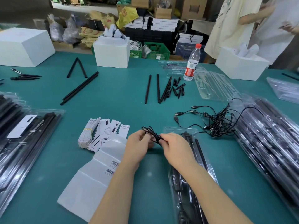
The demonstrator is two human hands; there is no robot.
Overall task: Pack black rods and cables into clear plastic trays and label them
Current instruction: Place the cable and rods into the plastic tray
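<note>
Both hands hold a small coiled black cable point(151, 132) above the green table. My left hand point(137, 147) pinches its left loops; my right hand point(175, 147) grips its right end. Just right of the hands lies an open clear plastic tray point(179, 130) with black rods point(199, 152) in it, partly hidden by my right forearm. A tangle of loose black USB cables point(215, 122) lies beyond the tray. Loose black rods point(157, 88) and short black spikes point(178, 88) lie farther back. A strip of barcode labels point(95, 173) and a stack of paper cards point(103, 133) lie left of my hands.
Stacks of packed clear trays lie at the left point(24, 139) and right point(271, 143). Empty clear trays point(215, 88) and a water bottle point(191, 63) stand at the back right, white boxes point(111, 52) along the far edge. A person point(239, 25) stands at the far right.
</note>
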